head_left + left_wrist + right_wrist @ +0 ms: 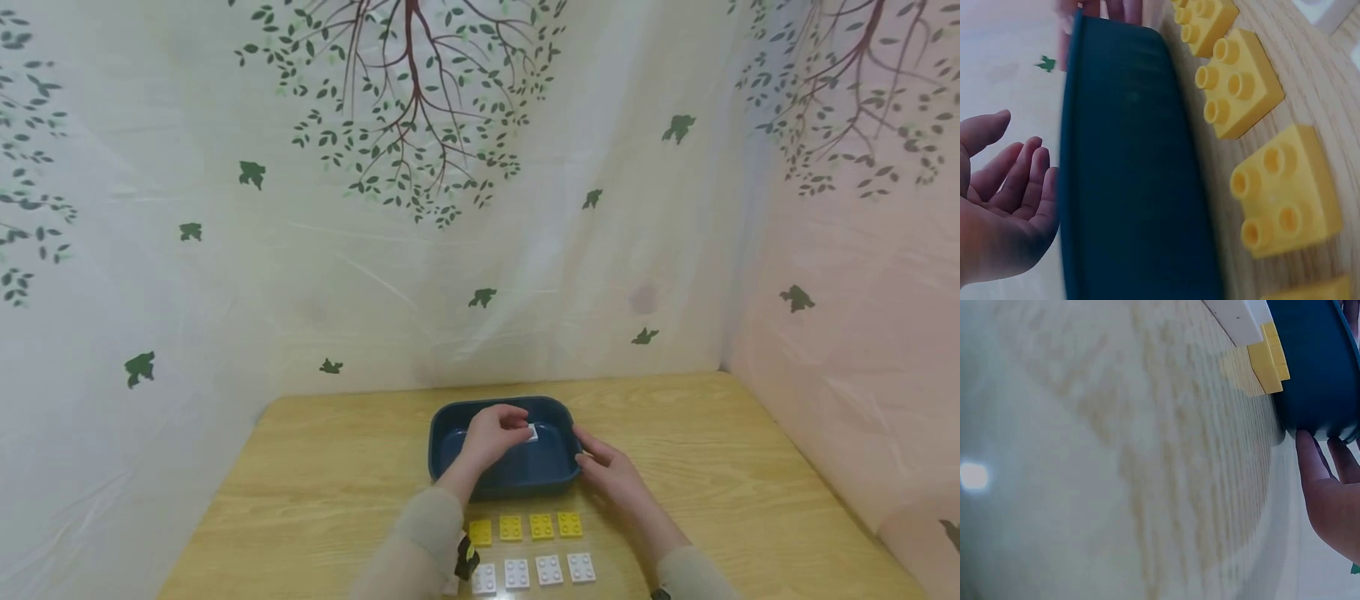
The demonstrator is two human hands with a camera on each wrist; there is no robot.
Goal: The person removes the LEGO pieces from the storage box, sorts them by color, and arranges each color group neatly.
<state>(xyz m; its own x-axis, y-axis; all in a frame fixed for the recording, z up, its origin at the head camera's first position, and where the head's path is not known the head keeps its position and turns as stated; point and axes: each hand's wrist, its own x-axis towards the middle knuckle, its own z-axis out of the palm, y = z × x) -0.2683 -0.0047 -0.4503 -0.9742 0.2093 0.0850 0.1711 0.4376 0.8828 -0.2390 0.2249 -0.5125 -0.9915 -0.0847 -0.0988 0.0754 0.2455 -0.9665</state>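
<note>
A dark blue rectangular bin (525, 490) stands on the wooden table. My left hand (491, 433) reaches over its front side, above the inside. In the left wrist view the left hand (1010, 212) has its thumb and fingers apart, with no object visible between them. Inside the bin, a small white toy brick (533, 432) shows right by those fingertips, partly covered by them. At the bin's right end, my right hand (613, 475) rests its fairly straight fingers and thumb against the outer wall; the right wrist view shows the fingertips (1305, 440) at that wall too.
In front of the bin lies a row of yellow toy bricks (541, 526), studs up. Nearer me is a row of white bricks (549, 570), partly hidden by the left sleeve (420, 533). A leaf-printed curtain (405, 333) hangs behind the table (322, 475).
</note>
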